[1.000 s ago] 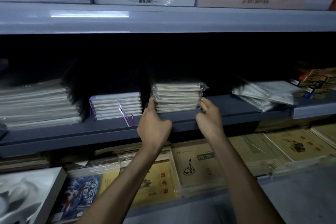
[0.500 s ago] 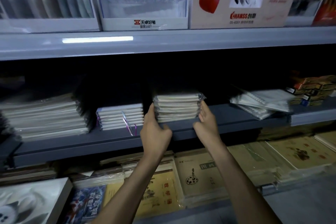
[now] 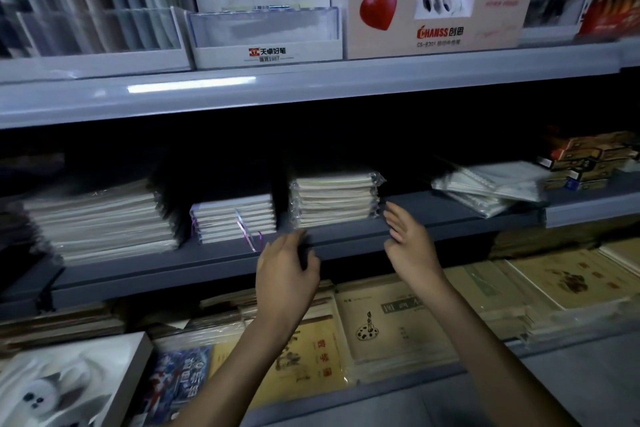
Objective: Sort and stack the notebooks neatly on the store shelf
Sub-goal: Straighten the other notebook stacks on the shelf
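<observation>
A stack of plastic-wrapped notebooks [image 3: 334, 198] stands squared on the middle grey shelf [image 3: 346, 243]. My left hand [image 3: 287, 274] hovers below and left of it, fingers apart, holding nothing. Just off the stack's lower right corner, my right hand [image 3: 410, 243] is open and not touching it. A lower stack of white notebooks [image 3: 235, 218] with purple ribbon markers sits to the left, and a wide pile of wrapped notebooks [image 3: 100, 218] lies further left. Loose spiral notebooks [image 3: 491, 184] lie askew on the right.
Small brown boxes [image 3: 588, 159] are piled at the far right of the shelf. Pen display boxes [image 3: 436, 7] stand on the upper shelf. The lower shelf holds yellow copybooks [image 3: 391, 319] and a white-covered book [image 3: 62, 381].
Both hands have let go of the wrapped stack and drawn back toward me, the left one dropping lower. The camera has tilted upward.
</observation>
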{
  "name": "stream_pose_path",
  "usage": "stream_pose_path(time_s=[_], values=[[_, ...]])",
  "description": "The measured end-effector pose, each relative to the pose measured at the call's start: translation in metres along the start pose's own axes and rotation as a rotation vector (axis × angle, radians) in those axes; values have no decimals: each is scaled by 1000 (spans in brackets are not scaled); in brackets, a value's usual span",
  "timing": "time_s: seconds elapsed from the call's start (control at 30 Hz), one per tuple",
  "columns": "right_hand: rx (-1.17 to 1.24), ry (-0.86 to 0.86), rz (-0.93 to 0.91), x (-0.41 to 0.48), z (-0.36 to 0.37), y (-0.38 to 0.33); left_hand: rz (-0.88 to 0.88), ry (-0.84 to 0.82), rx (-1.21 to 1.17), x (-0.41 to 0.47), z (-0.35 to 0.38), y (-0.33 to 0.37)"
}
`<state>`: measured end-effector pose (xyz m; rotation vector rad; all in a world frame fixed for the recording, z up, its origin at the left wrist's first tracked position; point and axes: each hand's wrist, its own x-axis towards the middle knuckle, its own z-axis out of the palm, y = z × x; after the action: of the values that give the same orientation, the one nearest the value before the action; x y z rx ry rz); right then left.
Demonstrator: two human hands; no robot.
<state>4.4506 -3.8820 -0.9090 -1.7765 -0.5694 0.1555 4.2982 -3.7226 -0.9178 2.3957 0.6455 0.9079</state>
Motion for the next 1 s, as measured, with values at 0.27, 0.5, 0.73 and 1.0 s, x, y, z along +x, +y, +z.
stream_pose_path(time_s=[0.27,0.5,0.73,1.0], values=[[-133,108,37,-18,-66,16,112,-131,-165,-13,33,61],[-136,308,134,-11,-150,41,138,-190,-381,-24,98,129],[-73,561,285,12,-197,66,540,-120,10,-13,175,169],[-100,609,329,23,-197,73,851,98,274,49,244,205]])
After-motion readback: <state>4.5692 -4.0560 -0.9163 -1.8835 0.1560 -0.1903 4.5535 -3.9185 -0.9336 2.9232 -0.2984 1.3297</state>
